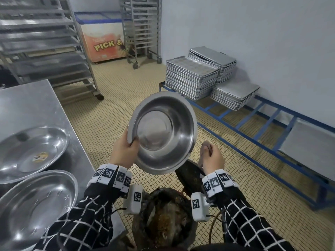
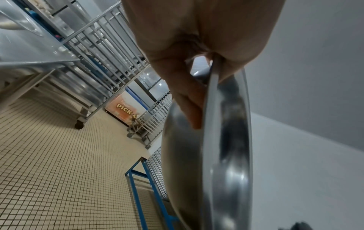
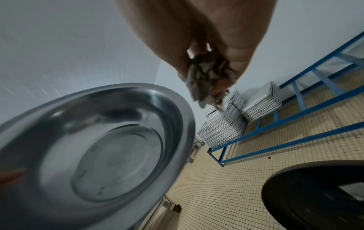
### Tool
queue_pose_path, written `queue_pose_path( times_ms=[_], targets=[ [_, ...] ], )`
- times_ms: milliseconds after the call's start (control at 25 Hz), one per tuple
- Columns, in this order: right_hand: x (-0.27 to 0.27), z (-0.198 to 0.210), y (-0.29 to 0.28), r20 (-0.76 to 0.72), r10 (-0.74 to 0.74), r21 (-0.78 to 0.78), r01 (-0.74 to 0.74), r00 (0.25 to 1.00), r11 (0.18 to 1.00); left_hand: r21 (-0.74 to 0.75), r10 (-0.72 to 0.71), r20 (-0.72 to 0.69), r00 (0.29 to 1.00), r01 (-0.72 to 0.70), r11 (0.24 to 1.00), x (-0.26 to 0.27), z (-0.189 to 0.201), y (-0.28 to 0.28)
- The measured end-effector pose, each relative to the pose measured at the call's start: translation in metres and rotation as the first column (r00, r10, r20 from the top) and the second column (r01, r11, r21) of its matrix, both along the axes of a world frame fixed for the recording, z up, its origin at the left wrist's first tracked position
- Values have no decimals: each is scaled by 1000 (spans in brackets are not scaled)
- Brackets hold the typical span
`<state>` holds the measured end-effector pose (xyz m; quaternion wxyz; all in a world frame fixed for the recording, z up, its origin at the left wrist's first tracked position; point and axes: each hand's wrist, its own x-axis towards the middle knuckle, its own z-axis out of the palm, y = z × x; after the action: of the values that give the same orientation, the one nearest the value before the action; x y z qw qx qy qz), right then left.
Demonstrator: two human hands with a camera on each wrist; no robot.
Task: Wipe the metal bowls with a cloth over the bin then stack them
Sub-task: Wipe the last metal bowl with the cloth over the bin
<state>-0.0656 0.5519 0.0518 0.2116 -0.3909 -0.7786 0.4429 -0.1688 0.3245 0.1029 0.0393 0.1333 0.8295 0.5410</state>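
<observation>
My left hand (image 1: 125, 151) grips the rim of a metal bowl (image 1: 163, 131), thumb inside, and holds it tilted with its inside facing me. The bowl (image 3: 110, 155) hangs above and beyond the dark bin (image 1: 163, 220) of dirty waste. Just right of the bowl, apart from it, my right hand (image 1: 212, 156) holds a bunched grey cloth (image 1: 205, 148). In the right wrist view the cloth (image 3: 206, 84) pokes out between my fingers. The left wrist view shows the bowl's rim (image 2: 208, 118) edge-on in my fingers. Two wide metal bowls (image 1: 30, 153) (image 1: 36, 205) sit on the steel table (image 1: 27, 102) at left.
A blue floor rack (image 1: 253, 124) carrying stacks of baking trays (image 1: 192, 78) runs along the right wall. Wheeled tray trolleys (image 1: 45, 42) and a chest freezer (image 1: 103, 38) stand at the back. The bin's lid (image 1: 190, 174) tilts beside my right wrist. Tiled floor lies between.
</observation>
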Motion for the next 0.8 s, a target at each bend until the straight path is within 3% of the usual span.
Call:
queue_pose_path(
  times_ms=[80,200,320,520,680,800],
  targets=[
    [-1,5,-4,-110,63,80,-54,992,995,-15,-6,-22,1000,6,1000,1,-1,-2],
    [-14,20,-10,-207,277,293,-210,938,933,-70,-39,-31,999,37,997,3,1,-4],
    [-43,33,-13,-146,464,465,-354,874,812,-96,-135,-45,990,130,987,9,11,0],
    [-73,57,-27,-2,615,657,-463,789,596,-95,-172,-110,979,162,982,12,24,14],
    [-60,46,-63,217,754,408,-760,620,506,-63,-141,-155,978,132,989,7,30,16],
    [-48,33,-47,353,770,331,-840,532,429,-42,-83,-125,989,79,996,-4,31,11]
  ],
)
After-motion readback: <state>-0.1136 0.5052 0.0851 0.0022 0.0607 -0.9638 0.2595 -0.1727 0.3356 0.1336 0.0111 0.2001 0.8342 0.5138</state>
